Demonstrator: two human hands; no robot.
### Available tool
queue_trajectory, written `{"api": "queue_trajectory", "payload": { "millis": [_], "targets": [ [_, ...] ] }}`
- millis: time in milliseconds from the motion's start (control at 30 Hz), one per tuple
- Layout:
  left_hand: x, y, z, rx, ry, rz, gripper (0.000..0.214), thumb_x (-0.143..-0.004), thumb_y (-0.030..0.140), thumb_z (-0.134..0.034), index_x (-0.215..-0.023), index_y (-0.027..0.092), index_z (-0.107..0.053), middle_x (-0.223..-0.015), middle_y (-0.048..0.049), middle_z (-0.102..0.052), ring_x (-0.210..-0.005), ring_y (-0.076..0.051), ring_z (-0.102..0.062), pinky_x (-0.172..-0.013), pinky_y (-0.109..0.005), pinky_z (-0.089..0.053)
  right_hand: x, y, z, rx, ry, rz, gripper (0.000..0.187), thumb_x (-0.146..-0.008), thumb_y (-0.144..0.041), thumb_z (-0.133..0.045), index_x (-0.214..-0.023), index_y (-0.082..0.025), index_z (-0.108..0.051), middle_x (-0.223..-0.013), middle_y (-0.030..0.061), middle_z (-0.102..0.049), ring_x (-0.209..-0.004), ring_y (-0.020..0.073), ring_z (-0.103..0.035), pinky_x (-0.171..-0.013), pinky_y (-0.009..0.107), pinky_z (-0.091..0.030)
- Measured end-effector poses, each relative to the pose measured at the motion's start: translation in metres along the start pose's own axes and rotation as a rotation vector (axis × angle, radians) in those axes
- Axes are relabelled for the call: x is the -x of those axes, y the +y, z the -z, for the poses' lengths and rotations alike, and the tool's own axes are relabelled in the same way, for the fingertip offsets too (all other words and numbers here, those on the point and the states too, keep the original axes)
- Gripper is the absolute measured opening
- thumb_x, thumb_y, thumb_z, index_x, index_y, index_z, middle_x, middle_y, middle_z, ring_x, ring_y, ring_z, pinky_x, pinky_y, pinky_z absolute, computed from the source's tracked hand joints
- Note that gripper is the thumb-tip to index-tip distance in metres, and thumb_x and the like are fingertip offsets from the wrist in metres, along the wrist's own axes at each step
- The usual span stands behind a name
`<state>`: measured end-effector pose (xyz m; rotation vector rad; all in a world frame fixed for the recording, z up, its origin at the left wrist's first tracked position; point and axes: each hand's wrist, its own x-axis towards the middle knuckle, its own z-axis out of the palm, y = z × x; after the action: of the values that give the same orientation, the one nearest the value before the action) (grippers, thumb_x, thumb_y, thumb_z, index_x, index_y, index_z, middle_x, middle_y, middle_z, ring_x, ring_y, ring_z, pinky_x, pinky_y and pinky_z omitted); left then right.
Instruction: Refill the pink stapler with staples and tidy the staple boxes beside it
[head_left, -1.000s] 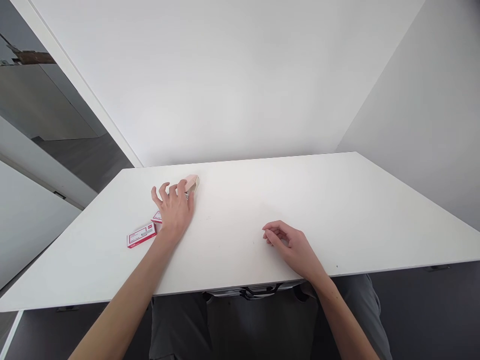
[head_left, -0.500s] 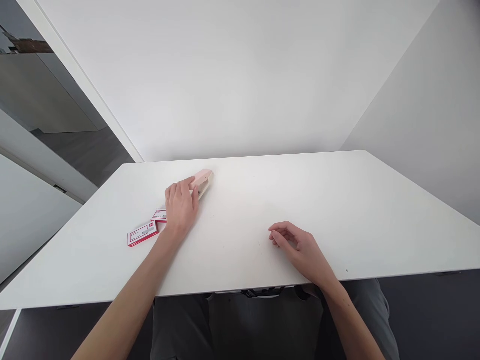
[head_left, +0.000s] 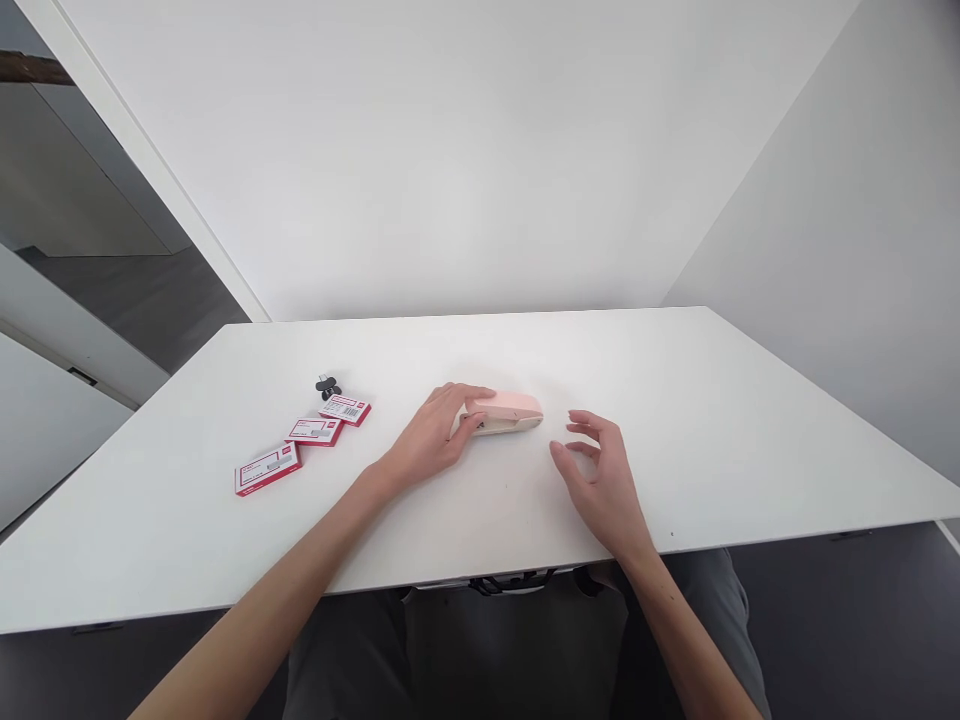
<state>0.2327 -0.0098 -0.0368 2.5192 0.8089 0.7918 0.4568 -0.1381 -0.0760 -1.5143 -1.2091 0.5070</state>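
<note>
A pink and cream stapler [head_left: 510, 410] lies lengthwise across the middle of the white table [head_left: 675, 400]. My left hand [head_left: 435, 430] grips its left end, thumb on the near side and fingers over the top and far side. Just right of the stapler, my right hand [head_left: 600, 475] hovers with fingers curved and apart, holding nothing and not touching the stapler.
Three red and white staple boxes lie in a slanting row at the left: a near box [head_left: 268, 470], a middle box [head_left: 315, 431] and a far box [head_left: 346, 408]. Behind them sits a small black object [head_left: 328, 387]. A white wall [head_left: 450, 180] rises behind the table.
My left hand has brought the stapler rightward to the table's middle and turned it crosswise. The far box and black object have come into view. My right hand has opened and moved slightly forward.
</note>
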Motion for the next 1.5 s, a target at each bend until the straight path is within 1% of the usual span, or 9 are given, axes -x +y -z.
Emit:
{"api": "queue_trajectory", "payload": {
  "millis": [100, 200, 300, 467, 600, 700, 933, 1100, 1500],
  "targets": [
    [-0.008, 0.011, -0.007, 0.074, -0.066, -0.01, 0.032, -0.109, 0.037, -0.045, -0.135, 0.025, -0.057, -0.133, -0.0072, -0.068, -0.125, -0.024, -0.061, -0.108, -0.043, -0.049, -0.001, 0.001, 0.0, 0.044, 0.017, 0.065, 0.053, -0.097, -0.049, -0.065, -0.143, -0.028, -0.049, -0.149, 0.0133, -0.051, -0.135, 0.0291, -0.054, -0.106, 0.051, -0.054],
    [-0.009, 0.017, -0.014, 0.146, -0.124, -0.002, 0.032, -0.108, 0.037, -0.045, -0.136, 0.027, -0.058, -0.131, -0.0063, -0.069, -0.123, -0.024, -0.062, -0.108, -0.042, -0.049, -0.001, -0.003, 0.001, 0.074, -0.037, 0.091, 0.047, -0.099, -0.049, -0.064, -0.14, -0.029, -0.054, -0.146, 0.0117, -0.055, -0.135, 0.0292, -0.054, -0.11, 0.053, -0.051],
    [-0.006, 0.018, -0.018, 0.212, -0.152, 0.015, 0.032, -0.108, 0.038, -0.046, -0.136, 0.029, -0.059, -0.127, -0.0045, -0.069, -0.121, -0.022, -0.062, -0.107, -0.041, -0.049, 0.0, -0.007, 0.003, 0.091, -0.076, 0.064, 0.039, -0.1, -0.051, -0.062, -0.132, -0.029, -0.06, -0.139, 0.0106, -0.062, -0.13, 0.03, -0.058, -0.109, 0.053, -0.05],
    [-0.003, 0.019, -0.022, 0.25, -0.194, 0.009, 0.032, -0.108, 0.039, -0.048, -0.136, 0.032, -0.061, -0.12, -0.0036, -0.07, -0.12, -0.022, -0.063, -0.107, -0.04, -0.048, 0.0, -0.009, 0.002, 0.098, -0.108, 0.006, 0.043, -0.099, -0.053, -0.064, -0.135, -0.03, -0.06, -0.139, 0.0091, -0.065, -0.128, 0.0306, -0.061, -0.105, 0.051, -0.052],
    [-0.002, 0.019, -0.025, 0.285, -0.219, 0.051, 0.049, -0.104, 0.045, -0.057, -0.151, 0.034, -0.047, -0.123, -0.0042, -0.071, -0.124, -0.024, -0.064, -0.107, -0.041, -0.049, -0.001, -0.007, 0.002, 0.105, -0.174, 0.013, 0.034, -0.101, -0.05, -0.061, -0.129, -0.031, -0.062, -0.133, 0.0071, -0.067, -0.12, 0.0294, -0.064, -0.098, 0.048, -0.054],
    [-0.001, 0.015, -0.027, 0.318, -0.19, 0.087, 0.067, -0.099, 0.043, -0.066, -0.158, 0.034, -0.034, -0.116, -0.0016, -0.075, -0.119, -0.023, -0.068, -0.106, -0.041, -0.05, -0.001, -0.006, 0.002, 0.107, -0.201, 0.026, 0.029, -0.102, -0.048, -0.058, -0.124, -0.029, -0.061, -0.127, 0.0077, -0.068, -0.116, 0.0293, -0.064, -0.093, 0.046, -0.055],
    [-0.002, 0.009, -0.029, 0.337, -0.075, 0.077, 0.062, -0.094, 0.04, -0.072, -0.146, 0.031, -0.039, -0.1, 0.0044, -0.078, -0.105, -0.02, -0.072, -0.105, -0.04, -0.049, -0.012, -0.005, -0.003, 0.207, -0.266, 0.132, 0.027, -0.101, -0.047, -0.062, -0.121, -0.029, -0.057, -0.121, 0.0081, -0.066, -0.111, 0.0293, -0.061, -0.081, 0.042, -0.056],
    [-0.002, 0.011, -0.028, 0.329, -0.046, 0.132, 0.053, -0.091, 0.038, -0.075, -0.132, 0.03, -0.041, -0.087, 0.0062, -0.075, -0.094, -0.02, -0.072, -0.088, -0.035, -0.052, -0.021, -0.001, -0.006, 0.253, -0.292, 0.221, 0.019, -0.105, -0.042, -0.055, -0.115, -0.027, -0.053, -0.113, 0.0086, -0.065, -0.102, 0.0281, -0.059, -0.081, 0.043, -0.053],
    [-0.002, 0.018, -0.035, 0.44, -0.082, 0.134, 0.045, -0.093, 0.044, -0.072, -0.124, 0.029, -0.041, -0.093, 0.0038, -0.077, -0.077, -0.017, -0.07, -0.069, -0.03, -0.052, -0.021, 0.0, -0.006, 0.129, -0.264, 0.088, 0.023, -0.106, -0.047, -0.047, -0.115, -0.025, -0.048, -0.105, 0.0066, -0.061, -0.085, 0.023, -0.058, -0.074, 0.038, -0.051]
  ]
}}
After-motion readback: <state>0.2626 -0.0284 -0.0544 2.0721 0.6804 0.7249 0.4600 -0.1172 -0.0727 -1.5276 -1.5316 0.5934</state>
